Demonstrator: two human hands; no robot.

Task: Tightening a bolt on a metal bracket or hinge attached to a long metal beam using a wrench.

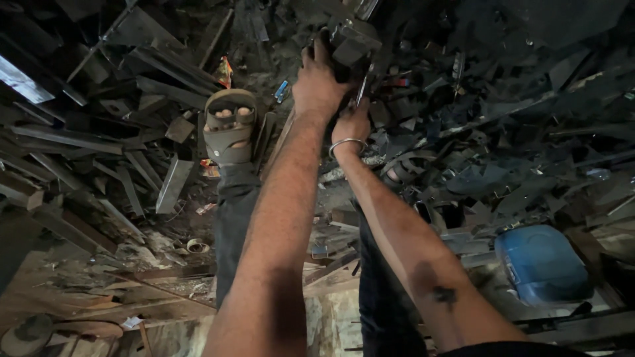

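Left hand (319, 82) stretched far forward, grip wrapped over the top of a dark metal block (352, 41) amid the scrap. Right hand (352, 124), bangle (346, 143) at the wrist, just below it, grip closed round a thin metal strip (364, 86) standing beside the block. Sandalled foot (229, 125) to the left on the scrap-strewn floor (119, 152); blue plastic can (542, 263) lower right.

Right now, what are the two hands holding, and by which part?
The left hand grips a dark metal piece by its near lower edge. The right hand pinches a thin flat metal strip at its lower end.
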